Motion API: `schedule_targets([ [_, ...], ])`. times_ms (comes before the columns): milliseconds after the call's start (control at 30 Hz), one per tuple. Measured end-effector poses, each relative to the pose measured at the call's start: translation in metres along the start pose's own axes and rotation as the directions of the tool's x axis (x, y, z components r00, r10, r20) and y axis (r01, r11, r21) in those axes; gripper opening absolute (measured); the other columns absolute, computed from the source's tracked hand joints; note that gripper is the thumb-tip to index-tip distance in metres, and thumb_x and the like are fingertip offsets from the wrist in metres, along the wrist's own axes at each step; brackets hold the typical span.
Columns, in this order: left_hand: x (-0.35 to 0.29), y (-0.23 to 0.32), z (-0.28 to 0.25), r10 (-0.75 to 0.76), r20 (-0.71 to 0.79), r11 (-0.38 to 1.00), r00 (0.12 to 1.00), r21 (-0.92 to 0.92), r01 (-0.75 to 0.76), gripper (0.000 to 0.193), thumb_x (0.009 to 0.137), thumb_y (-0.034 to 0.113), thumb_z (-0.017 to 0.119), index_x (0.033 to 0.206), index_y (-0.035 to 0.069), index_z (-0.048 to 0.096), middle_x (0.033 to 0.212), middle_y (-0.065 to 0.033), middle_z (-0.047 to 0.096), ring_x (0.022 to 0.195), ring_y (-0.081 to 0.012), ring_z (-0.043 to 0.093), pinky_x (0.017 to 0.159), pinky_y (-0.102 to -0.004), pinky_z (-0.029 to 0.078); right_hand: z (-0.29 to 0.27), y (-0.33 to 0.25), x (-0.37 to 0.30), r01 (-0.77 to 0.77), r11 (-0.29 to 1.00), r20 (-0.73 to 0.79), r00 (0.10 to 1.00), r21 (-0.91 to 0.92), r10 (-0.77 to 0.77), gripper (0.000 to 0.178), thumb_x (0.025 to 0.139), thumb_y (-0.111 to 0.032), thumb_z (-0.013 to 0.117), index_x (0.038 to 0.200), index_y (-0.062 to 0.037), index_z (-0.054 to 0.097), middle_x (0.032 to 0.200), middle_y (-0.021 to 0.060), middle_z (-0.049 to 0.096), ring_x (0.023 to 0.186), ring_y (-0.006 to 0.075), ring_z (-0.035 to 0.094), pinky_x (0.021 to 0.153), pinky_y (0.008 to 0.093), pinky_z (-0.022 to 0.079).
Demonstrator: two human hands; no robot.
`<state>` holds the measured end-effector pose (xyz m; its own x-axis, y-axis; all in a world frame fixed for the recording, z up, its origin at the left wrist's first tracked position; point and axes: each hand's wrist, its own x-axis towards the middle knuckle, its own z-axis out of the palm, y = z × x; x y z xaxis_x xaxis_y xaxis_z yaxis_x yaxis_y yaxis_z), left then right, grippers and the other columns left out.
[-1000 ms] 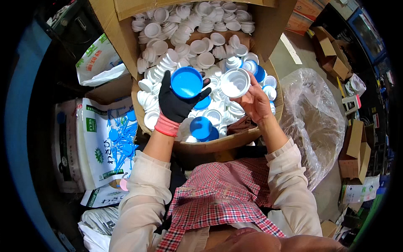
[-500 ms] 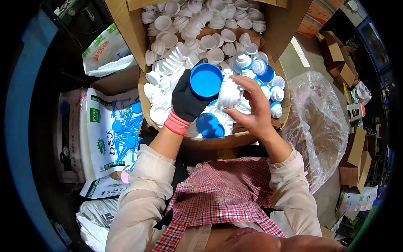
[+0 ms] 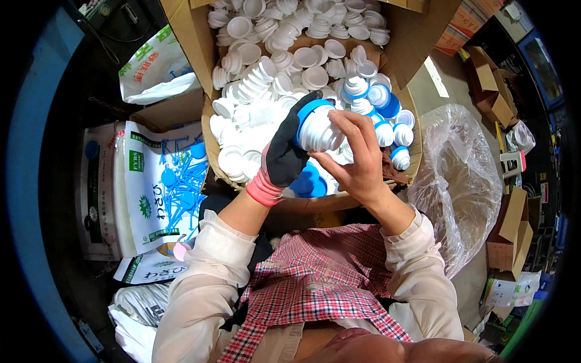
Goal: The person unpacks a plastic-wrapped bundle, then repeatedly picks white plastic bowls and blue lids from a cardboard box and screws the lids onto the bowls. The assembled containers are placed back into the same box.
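Observation:
My left hand (image 3: 283, 156), in a black glove with a pink cuff, is closed around a round blue cap (image 3: 307, 115). A white ribbed plastic cup (image 3: 321, 131) sits at the cap's open side, its stepped end toward my right hand (image 3: 363, 163). The bare fingers and thumb of that hand grip the cup's edges. Whether the cup is fully seated in the cap cannot be seen. Below my hands, loose blue caps (image 3: 310, 181) lie in the cardboard box (image 3: 302, 207). To the right are several joined blue-and-white pieces (image 3: 379, 95).
Many white ribbed cups (image 3: 251, 118) fill the box. At left, thin blue plastic parts (image 3: 178, 178) lie on a printed white bag (image 3: 142, 212). A clear plastic bag (image 3: 460, 181) stands right of the box; open cartons (image 3: 511, 233) are farther right.
The white cup has moved left against the blue cap. My left hand has turned the cap's open side from facing up toward the right, and both hands are closer together.

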<state>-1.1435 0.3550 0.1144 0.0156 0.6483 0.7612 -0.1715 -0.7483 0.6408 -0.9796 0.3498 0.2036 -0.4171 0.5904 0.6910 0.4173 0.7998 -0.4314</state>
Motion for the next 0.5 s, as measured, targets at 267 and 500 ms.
schedule_targets([
  [267,0.009,0.013,0.001,-0.143,0.019,0.989,0.99,-0.041,0.143,0.061,0.09,0.0,0.057,0.146,0.007,0.034,0.145,-0.0176,0.041,0.127,-0.0283,0.048,0.104,-0.0363,0.04,-0.001,-0.001,-0.002,-0.005,1.0,0.012,1.0,-0.01,0.005,0.068,0.063,-0.007,0.082,0.125,-0.002,0.054,0.115,0.0166,0.053,0.1,0.0325,0.054,0.084,0.0396,0.047],
  [500,0.032,0.046,0.009,-0.61,0.088,0.697,0.788,-0.414,0.586,0.068,0.084,0.016,0.072,0.142,0.0,0.041,0.139,-0.01,0.048,0.12,-0.0155,0.05,0.101,-0.0301,0.04,-0.004,0.018,0.001,-0.251,0.913,-0.036,0.96,0.323,0.277,0.045,0.084,-0.026,0.07,0.12,-0.0009,0.058,0.114,0.0125,0.055,0.099,0.0235,0.055,0.087,0.0341,0.044],
])
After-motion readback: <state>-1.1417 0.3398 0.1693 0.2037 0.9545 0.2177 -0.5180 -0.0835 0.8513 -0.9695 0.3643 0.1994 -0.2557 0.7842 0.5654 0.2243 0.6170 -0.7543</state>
